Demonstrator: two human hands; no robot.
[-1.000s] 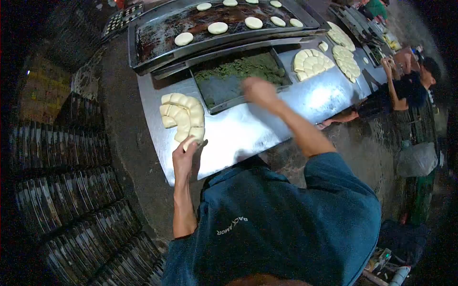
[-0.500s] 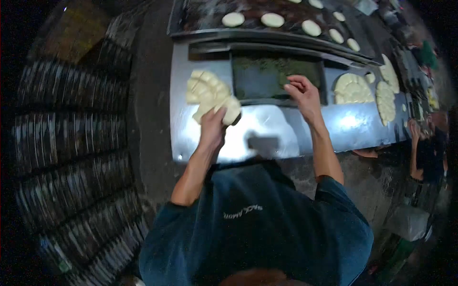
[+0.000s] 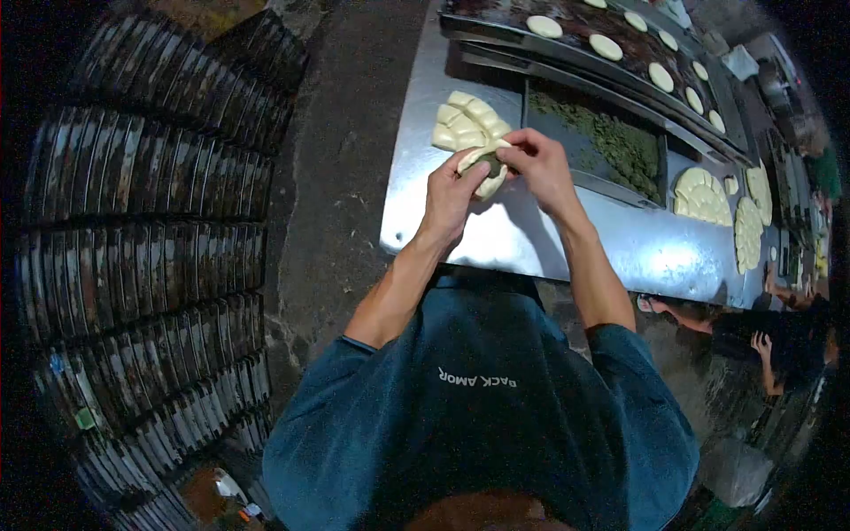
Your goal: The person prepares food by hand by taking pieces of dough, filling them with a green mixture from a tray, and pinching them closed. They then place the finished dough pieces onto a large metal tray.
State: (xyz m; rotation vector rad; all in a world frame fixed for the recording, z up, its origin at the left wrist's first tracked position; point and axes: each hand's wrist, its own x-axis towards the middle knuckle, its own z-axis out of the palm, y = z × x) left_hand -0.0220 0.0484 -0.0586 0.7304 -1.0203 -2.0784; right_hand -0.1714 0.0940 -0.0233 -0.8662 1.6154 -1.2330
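My left hand [image 3: 450,196] holds a dough piece [image 3: 475,161] near the table's left end, its thumb pressed over a dark green filling inside. My right hand [image 3: 542,168] pinches the upper right edge of the same dough. Behind my hands lies a pile of cut dough pieces [image 3: 469,121], close against the held one. To the right of the pile is a metal tray [image 3: 580,149] with crumbly green filling [image 3: 620,142] mostly along its right side.
A raised dark baking tray [image 3: 584,19] bears several flat dough rounds. More dough pieces [image 3: 702,196] lie at the table's [image 3: 611,239] right. Racks of stacked trays [image 3: 142,177] fill the left. A co-worker [image 3: 770,345] is at the far right.
My right hand has come from over the filling tray to the dough in my left hand. Green filling now shows in that dough. The view has shifted, so the table appears further right.
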